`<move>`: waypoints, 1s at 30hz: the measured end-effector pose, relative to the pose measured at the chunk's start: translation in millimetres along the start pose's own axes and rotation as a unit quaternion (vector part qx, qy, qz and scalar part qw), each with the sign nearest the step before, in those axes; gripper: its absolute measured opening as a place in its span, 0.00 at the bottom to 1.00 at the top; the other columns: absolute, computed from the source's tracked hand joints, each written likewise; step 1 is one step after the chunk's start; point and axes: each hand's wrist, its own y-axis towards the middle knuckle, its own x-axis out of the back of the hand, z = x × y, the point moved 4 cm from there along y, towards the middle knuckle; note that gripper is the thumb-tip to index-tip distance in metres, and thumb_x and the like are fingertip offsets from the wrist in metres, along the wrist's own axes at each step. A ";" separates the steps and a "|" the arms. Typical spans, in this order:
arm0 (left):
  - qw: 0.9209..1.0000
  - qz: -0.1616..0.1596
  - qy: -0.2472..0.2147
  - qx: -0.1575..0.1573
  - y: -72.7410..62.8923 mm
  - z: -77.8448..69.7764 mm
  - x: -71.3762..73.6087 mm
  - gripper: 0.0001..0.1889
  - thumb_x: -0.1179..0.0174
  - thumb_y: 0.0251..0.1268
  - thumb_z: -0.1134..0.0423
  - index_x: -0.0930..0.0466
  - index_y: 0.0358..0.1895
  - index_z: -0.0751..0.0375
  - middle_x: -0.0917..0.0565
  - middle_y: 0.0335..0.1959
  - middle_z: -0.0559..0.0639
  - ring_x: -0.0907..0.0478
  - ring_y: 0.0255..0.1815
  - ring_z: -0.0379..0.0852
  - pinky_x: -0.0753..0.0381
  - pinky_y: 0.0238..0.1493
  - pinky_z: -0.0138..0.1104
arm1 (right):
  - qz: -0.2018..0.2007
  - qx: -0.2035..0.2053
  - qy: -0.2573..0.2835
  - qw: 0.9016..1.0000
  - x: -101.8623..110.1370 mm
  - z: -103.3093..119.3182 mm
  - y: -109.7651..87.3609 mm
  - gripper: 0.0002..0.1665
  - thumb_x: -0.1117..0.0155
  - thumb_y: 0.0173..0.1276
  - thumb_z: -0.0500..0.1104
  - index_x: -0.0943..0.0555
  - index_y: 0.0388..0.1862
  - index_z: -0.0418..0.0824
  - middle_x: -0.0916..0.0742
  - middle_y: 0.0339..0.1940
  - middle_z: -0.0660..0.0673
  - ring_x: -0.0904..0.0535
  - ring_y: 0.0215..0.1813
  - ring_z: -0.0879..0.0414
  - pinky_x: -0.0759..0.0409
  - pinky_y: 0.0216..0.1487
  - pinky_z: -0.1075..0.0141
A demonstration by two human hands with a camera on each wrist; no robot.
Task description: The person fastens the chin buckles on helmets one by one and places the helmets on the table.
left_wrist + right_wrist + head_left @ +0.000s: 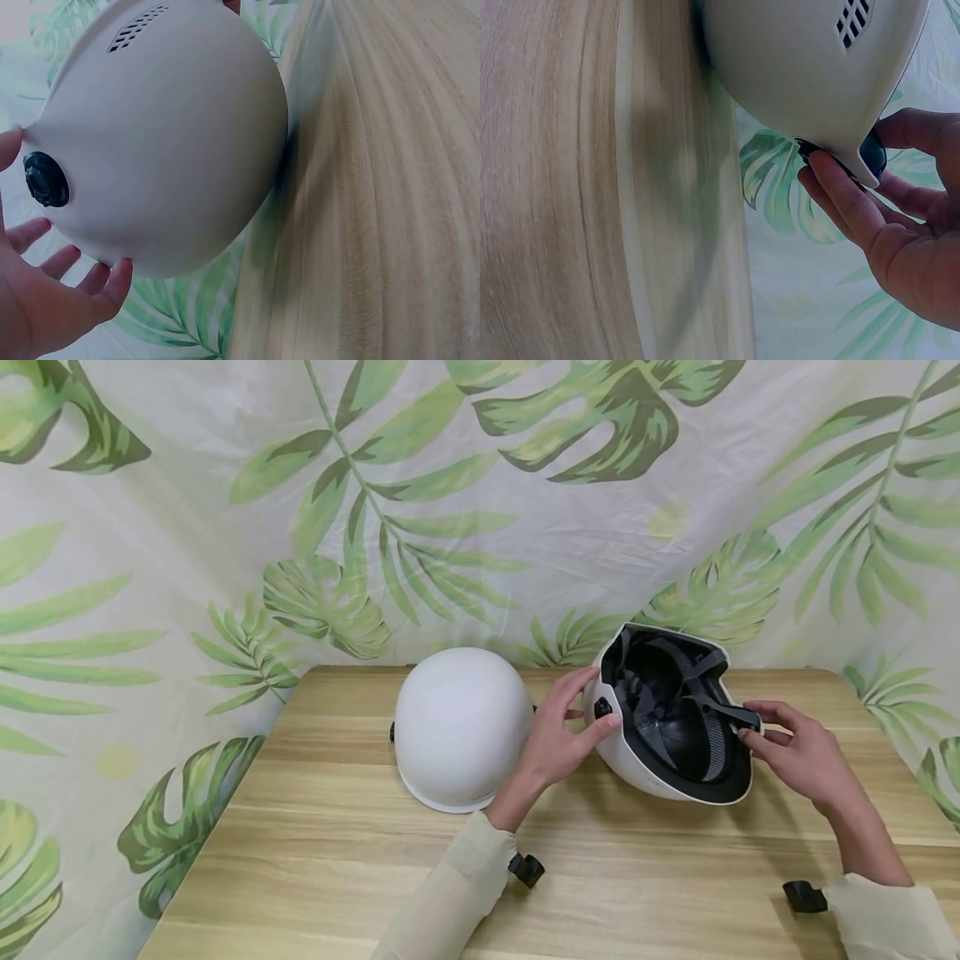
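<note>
A white helmet [633,767] lies tipped on its dome, its black padded inside and grey straps [705,703] facing up. My left hand [558,727] holds its left side, thumb near the rim and fingers spread around a black knob [46,180] on the shell. At the opposite side my right hand [802,752] pinches the rim, with a strap end and a dark fitting [874,156] between its fingers. Part of that fitting is hidden by the fingers. A second white helmet [461,727] stands dome up, left of my left hand.
The helmets rest on a wood-grain table [315,860], toward its back edge. Behind it hangs a pale cloth [585,543] printed with green leaves. Black wrist mounts [805,897] show beside both sleeves.
</note>
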 end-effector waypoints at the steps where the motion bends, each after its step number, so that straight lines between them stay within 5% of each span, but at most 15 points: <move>1: 1.000 0.002 -0.005 0.001 -0.1 0.0 -0.3 0.35 0.30 0.71 0.57 0.29 0.79 0.52 0.29 0.79 0.53 0.29 0.78 0.53 0.15 0.64 0.51 | 0.001 0.000 0.000 1.000 0.2 -0.2 -0.1 0.30 0.40 0.82 0.40 0.31 0.75 0.26 0.23 0.67 0.22 0.24 0.47 0.90 0.18 0.39 0.82; 7: 1.000 0.011 -0.018 0.012 -0.2 -1.2 -1.4 0.34 0.32 0.73 0.58 0.30 0.80 0.49 0.31 0.81 0.53 0.31 0.80 0.52 0.15 0.65 0.53 | -0.001 0.007 0.002 1.000 -0.5 -1.4 -0.1 0.29 0.38 0.81 0.40 0.28 0.73 0.26 0.19 0.63 0.28 0.23 0.46 0.89 0.16 0.39 0.80; 13: 1.000 -0.008 0.016 -0.005 -0.3 -6.4 -0.3 0.35 0.30 0.70 0.56 0.29 0.79 0.50 0.28 0.78 0.53 0.28 0.77 0.51 0.14 0.61 0.48 | 0.013 0.019 0.016 1.000 -4.0 -1.5 0.6 0.28 0.35 0.79 0.38 0.27 0.71 0.26 0.18 0.48 0.63 0.20 0.46 0.85 0.13 0.40 0.76; 15: 1.000 -0.014 0.019 -0.005 -0.6 -6.7 0.0 0.34 0.29 0.70 0.55 0.28 0.78 0.50 0.27 0.77 0.53 0.27 0.76 0.51 0.13 0.60 0.49 | 0.019 0.019 0.016 1.000 -4.7 -1.3 0.7 0.29 0.35 0.79 0.39 0.28 0.72 0.25 0.17 0.50 0.59 0.19 0.46 0.85 0.14 0.40 0.77; 20: 1.000 -0.019 0.016 0.000 -0.7 -6.0 0.3 0.35 0.29 0.69 0.53 0.28 0.78 0.49 0.28 0.77 0.53 0.28 0.76 0.52 0.13 0.60 0.49 | 0.004 0.012 -0.032 0.999 -1.9 -1.0 1.2 0.33 0.32 0.78 0.46 0.26 0.74 0.30 0.18 0.66 0.28 0.27 0.45 0.91 0.20 0.38 0.81; 25: 1.000 -0.002 0.000 0.003 -0.3 -2.1 1.2 0.37 0.29 0.67 0.54 0.30 0.79 0.47 0.30 0.79 0.53 0.29 0.78 0.53 0.13 0.62 0.51 | -0.034 0.014 -0.065 0.997 1.8 -0.8 0.6 0.30 0.27 0.74 0.48 0.20 0.68 0.32 0.16 0.65 0.25 0.30 0.43 0.93 0.23 0.36 0.82; 30: 1.000 0.015 -0.002 0.000 0.9 -4.7 2.6 0.38 0.29 0.67 0.54 0.30 0.80 0.49 0.32 0.81 0.54 0.31 0.79 0.54 0.13 0.61 0.48 | -0.021 0.011 -0.060 0.998 -2.2 -0.4 -0.7 0.29 0.27 0.74 0.48 0.19 0.66 0.32 0.14 0.62 0.25 0.27 0.42 0.91 0.22 0.36 0.82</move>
